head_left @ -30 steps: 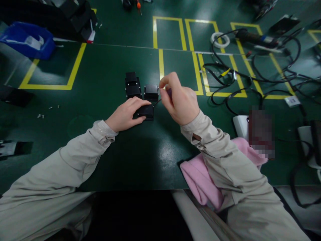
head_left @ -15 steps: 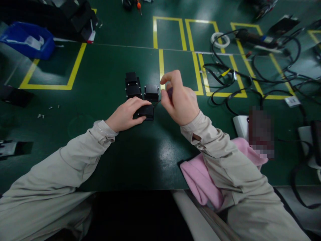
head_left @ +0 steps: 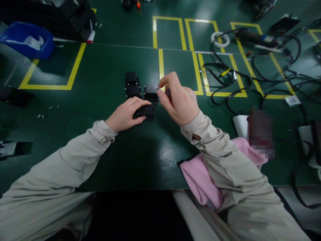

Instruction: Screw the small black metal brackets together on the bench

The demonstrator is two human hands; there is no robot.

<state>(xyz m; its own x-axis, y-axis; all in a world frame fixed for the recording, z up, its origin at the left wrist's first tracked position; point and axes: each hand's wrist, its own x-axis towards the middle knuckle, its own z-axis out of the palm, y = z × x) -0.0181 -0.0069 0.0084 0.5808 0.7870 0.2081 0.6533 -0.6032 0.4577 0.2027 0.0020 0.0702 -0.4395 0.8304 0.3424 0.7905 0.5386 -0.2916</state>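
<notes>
My left hand [head_left: 127, 115] is closed on a small black box-shaped part [head_left: 145, 109], holding it against the green tabletop. Between the thumb and fingers of my right hand [head_left: 180, 100] is a screwdriver [head_left: 168, 93]. Its thin shaft slants down to the left, and the tip meets the right upper corner of the held part. Just behind that part is a similar black block [head_left: 150, 90] with small screws at its sides. Farther left are more black blocks [head_left: 132, 85], set close together; my left fingers partly hide the nearest one.
Loose screws [head_left: 40, 116] lie on the left of the table. A blue bin [head_left: 27, 40] stands at the back left. Black cables [head_left: 230, 78] and a white ring [head_left: 220, 39] spread over the right side. A pink cloth [head_left: 200, 180] hangs over the front edge under my right forearm.
The fingers of my right hand have curled and shifted slightly on the screwdriver handle. My left hand and the held black part stay in place.
</notes>
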